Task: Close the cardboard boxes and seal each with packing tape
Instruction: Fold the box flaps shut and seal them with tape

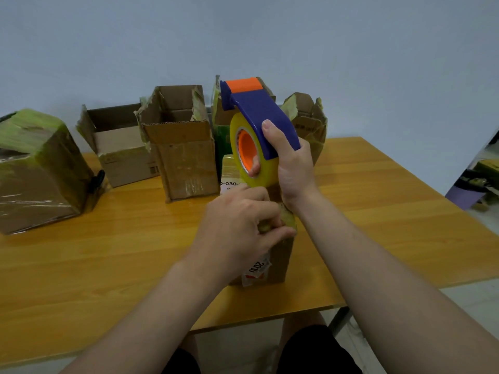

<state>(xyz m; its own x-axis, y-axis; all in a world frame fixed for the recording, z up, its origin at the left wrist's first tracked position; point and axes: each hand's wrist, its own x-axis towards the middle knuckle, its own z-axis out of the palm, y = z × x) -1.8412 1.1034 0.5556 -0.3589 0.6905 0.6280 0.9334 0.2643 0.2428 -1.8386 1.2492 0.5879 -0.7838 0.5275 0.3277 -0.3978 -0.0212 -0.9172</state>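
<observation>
The right hand (293, 168) is gripping the blue and orange tape dispenser (259, 109), its grip closed round the handle with the thumb along the top and a fingertip tucked against the packing tape roll (267, 174). It is holding the dispenser tilted, cutter end up and away from the person, above the far part of the cardboard box (280, 260) that is standing near the front edge of the worktop (108, 252), about mid-width.

The left hand (237, 228) is lying lower and nearer the person, its grip narrow, fingers and thumb pinching at the box's near top edge where crumpled tape is showing. Whether the roll's free end is under those fingers I cannot tell.

The box top seems to be running away from the person, so the roll is sitting straight beyond the left hand along that line. A strip would likely have to be drawn from the pinched near edge toward the far edge, with the left hand anchoring and the right hand pulling.

A taped box (35, 179) is sitting at the left edge. Two open boxes (121, 147) (183, 152) are standing along the back edge, with others partly hidden behind the dispenser.
</observation>
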